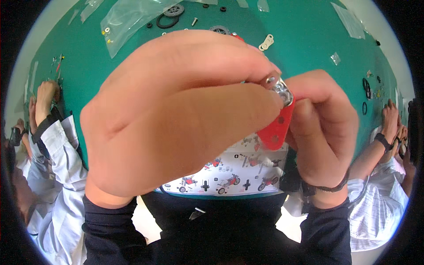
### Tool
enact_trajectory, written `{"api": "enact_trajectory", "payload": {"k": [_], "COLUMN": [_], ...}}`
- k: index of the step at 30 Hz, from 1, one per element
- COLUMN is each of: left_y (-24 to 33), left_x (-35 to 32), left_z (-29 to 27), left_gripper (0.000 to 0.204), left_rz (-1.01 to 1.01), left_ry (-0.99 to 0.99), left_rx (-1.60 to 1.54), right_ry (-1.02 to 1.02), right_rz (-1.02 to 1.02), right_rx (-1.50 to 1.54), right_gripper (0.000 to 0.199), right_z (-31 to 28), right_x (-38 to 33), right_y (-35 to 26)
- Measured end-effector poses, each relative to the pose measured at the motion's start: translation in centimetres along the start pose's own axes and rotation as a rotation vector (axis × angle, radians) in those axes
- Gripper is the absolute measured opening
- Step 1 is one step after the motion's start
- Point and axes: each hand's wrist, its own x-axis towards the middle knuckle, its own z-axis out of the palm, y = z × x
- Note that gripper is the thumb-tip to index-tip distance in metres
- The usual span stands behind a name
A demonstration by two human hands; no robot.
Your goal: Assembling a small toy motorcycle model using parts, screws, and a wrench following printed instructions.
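Close in front of me, my left hand (pixel 176 119) pinches a small shiny metal bracket (pixel 282 92) between thumb and fingertips. A red perforated plate (pixel 275 130) with a rounded end hangs below the bracket, against it. From the other side, the curled fingers of my right hand (pixel 324 128) grip the plate's right edge. Part of the plate lies hidden behind my left thumb. Whether a screw or nut joins the two pieces I cannot tell.
On the green table lie a grey wheel (pixel 175 9), a black tyre (pixel 167 21), a screw (pixel 194 21) and a beige perforated piece (pixel 266 42). A clear plastic bag (pixel 128 24) is at back left. An instruction sheet (pixel 229 164) lies below my hands. Co-workers' hands (pixel 46 98) show at both sides.
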Motion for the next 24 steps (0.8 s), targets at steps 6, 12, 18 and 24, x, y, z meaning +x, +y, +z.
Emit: {"api": "enact_trajectory", "payload": {"k": [6,12,18,24], "left_y": [1.3,2.5,3.7,3.4], "left_x": [0.4,1.7,2.2,2.3], "left_z": [2.0,0.2,-0.5,0.1], "left_gripper": [0.014,0.023,0.026,0.024], "left_rz": [-0.133,-0.233,-0.326,-0.323], "left_ry": [0.216,0.055,0.068,0.072], "left_rx": [-0.057,-0.105,-0.14,-0.155], "right_ry": [-0.004,0.025,0.046,-0.009], "right_rz": [0.47,0.405,0.054,-0.202], "right_rx": [0.422,0.381,0.089,-0.243], "right_gripper": [0.024,0.023,0.024,0.012], "right_z": [0.5,0.0,0.8,-0.1], "right_x": [0.3,-0.5,-0.2,0.3], "right_y": [-1.4,-1.1,0.2,0.7]}}
